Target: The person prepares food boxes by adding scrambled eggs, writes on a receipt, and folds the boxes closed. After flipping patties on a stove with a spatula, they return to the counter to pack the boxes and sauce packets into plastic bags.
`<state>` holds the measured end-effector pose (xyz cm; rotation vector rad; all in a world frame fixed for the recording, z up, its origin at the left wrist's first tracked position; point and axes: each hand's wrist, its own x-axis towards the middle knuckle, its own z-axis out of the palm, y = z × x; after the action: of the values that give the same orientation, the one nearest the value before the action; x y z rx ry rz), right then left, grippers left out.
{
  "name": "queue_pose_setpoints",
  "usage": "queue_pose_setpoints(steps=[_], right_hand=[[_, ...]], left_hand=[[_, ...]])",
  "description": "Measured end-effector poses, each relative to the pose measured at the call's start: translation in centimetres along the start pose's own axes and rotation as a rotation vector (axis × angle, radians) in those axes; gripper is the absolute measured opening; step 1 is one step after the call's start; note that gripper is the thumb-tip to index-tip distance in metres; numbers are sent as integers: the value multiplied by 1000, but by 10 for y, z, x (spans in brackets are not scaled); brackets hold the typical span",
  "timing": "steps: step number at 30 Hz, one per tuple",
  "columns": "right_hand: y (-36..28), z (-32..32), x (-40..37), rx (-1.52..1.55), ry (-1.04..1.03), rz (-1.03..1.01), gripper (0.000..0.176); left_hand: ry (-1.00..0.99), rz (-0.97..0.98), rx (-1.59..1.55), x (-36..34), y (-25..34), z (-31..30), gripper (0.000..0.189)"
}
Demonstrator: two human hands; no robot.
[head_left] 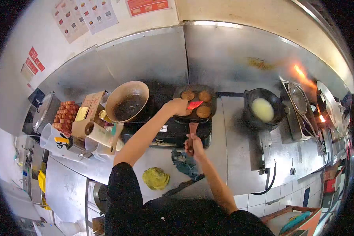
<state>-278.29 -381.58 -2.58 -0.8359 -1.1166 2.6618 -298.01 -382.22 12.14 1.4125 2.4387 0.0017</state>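
Observation:
A dark square pan [190, 89] with several round brown patties [203, 111] in it sits on a black stove [165, 139]. My left hand [177, 106] is closed on a red utensil [195, 104], whose head is over the middle of the pan; the fingers partly cover the patty at the lower left. Below the pan, my right hand [195, 145] wraps round its brown handle [193, 128].
Left of the pan stand a large tan wok [128, 101], cartons [93, 106] and stacked eggs [65, 114]. A black wok [259, 94] with pale liquid stands right, flames [299, 71] beyond. A yellow cloth [155, 178] and a blue-grey cloth [183, 163] lie in front.

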Motion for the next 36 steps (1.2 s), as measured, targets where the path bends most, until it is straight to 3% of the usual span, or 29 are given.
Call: queue_pose_setpoints(steps=[4, 8, 12, 15, 21, 25, 29, 36], right_hand=[[9, 4, 9, 148, 1, -59, 32], [6, 2, 4, 154, -17, -79, 36], [7, 4, 6, 129, -12, -41, 30], [6, 2, 7, 149, -16, -31, 30], [8, -5, 9, 133, -28, -44, 37], [2, -5, 5, 66, 4, -41, 42], [4, -5, 2, 85, -16, -51, 42], [5, -7, 9, 97, -8, -70, 38]], left_hand=[[-10, -71, 155, 13, 24, -5, 38], [-46, -163, 300, 13, -2, 15, 36], [134, -213, 281, 20, -15, 36, 37], [322, -221, 141, 35, -14, 57, 26], [410, -277, 90, 5, -27, 46, 26], [512, -200, 194, -15, -59, 3, 15], [672, -107, 376, 20, -90, -39, 18], [646, 90, 436, 88, -90, -63, 20]])
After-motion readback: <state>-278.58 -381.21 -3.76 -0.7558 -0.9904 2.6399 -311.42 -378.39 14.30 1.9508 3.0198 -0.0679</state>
